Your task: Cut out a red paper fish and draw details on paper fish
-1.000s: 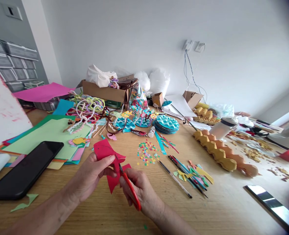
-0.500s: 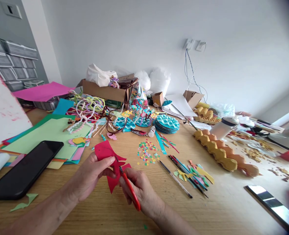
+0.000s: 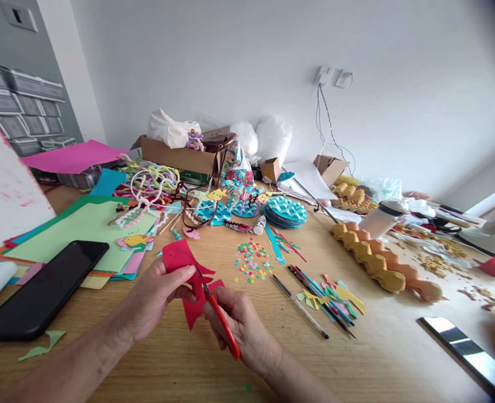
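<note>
My left hand (image 3: pixel 159 299) pinches a piece of red paper (image 3: pixel 179 256) between thumb and fingers, above the wooden table near its front. My right hand (image 3: pixel 239 322) is closed on the red-handled scissors (image 3: pixel 223 324). Their dark blades lie at the paper, close to my left fingertips. Cut flaps of the red paper stick out beside the blades, and a pointed part hangs down below. Fingers and paper partly hide the blades.
Coloured sheets (image 3: pixel 75 229) and a black phone (image 3: pixel 41 291) lie left. Paper dots (image 3: pixel 253 260), pencils (image 3: pixel 323 296) and scraps are to the right, with egg-carton strips (image 3: pixel 368 257) and another phone (image 3: pixel 461 347) beyond. Blue wavy discs (image 3: pixel 284 212) are stacked behind.
Both hands, the scissors and the red paper have hardly moved; my right hand has shifted very slightly left and up.
</note>
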